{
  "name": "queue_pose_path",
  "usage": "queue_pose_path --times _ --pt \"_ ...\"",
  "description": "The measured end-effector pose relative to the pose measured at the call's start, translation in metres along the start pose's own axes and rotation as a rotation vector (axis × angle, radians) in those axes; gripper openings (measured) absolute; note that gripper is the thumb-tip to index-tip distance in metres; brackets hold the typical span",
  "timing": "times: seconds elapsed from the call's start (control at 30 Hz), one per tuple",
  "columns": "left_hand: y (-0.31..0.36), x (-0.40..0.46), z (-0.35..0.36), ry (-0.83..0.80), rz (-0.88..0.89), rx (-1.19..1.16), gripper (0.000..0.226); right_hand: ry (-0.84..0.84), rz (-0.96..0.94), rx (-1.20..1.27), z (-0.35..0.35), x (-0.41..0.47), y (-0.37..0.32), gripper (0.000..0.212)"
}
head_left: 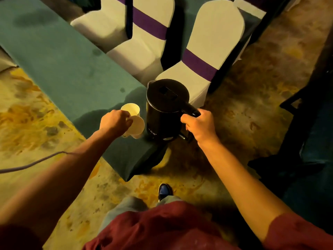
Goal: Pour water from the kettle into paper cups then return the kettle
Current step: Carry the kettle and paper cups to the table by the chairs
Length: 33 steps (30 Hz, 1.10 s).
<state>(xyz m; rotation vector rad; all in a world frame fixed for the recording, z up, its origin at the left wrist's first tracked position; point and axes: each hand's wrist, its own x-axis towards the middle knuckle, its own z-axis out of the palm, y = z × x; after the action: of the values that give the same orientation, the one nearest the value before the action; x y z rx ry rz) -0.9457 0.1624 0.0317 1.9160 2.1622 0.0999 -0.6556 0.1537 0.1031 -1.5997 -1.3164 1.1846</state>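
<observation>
A black electric kettle [164, 109] stands upright with its lid closed at the near end of a long table covered in green cloth [59, 64]. My right hand [198, 126] is closed around its handle. Just left of the kettle are two white paper cups. One cup [131, 109] stands farther back with its mouth up. The nearer cup [137, 125] is tilted, and my left hand [115, 121] grips it at the rim. Whether the cups hold water cannot be seen.
White-covered chairs with purple sashes [203, 62] line the far side of the table. Dark wet patches mark the cloth around the kettle. A grey cable [36, 163] runs over the patterned carpet at left. Dark furniture [306, 123] stands at right.
</observation>
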Motion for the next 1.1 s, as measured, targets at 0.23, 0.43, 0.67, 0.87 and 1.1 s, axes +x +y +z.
queue_pose_path --times 0.23,0.43,0.67,0.87,1.1 --pt "-0.037 0.028 0.016 -0.066 0.062 0.019 0.027 0.074 0.095 0.006 0.044 0.013 -0.005 0.009" --pt "-0.078 0.06 0.017 -0.111 0.186 0.06 0.029 0.253 0.171 0.022 0.095 0.001 -0.004 0.01" --pt "-0.11 0.069 0.019 -0.203 0.317 0.048 0.031 0.423 0.215 0.015 0.156 -0.016 0.001 0.005" --pt "-0.125 0.068 0.029 -0.231 0.354 0.043 0.032 0.481 0.216 -0.014 0.194 -0.023 0.017 0.009" --pt "-0.133 0.059 0.034 -0.223 0.339 0.011 0.041 0.416 0.265 -0.099 0.19 -0.028 0.04 0.017"
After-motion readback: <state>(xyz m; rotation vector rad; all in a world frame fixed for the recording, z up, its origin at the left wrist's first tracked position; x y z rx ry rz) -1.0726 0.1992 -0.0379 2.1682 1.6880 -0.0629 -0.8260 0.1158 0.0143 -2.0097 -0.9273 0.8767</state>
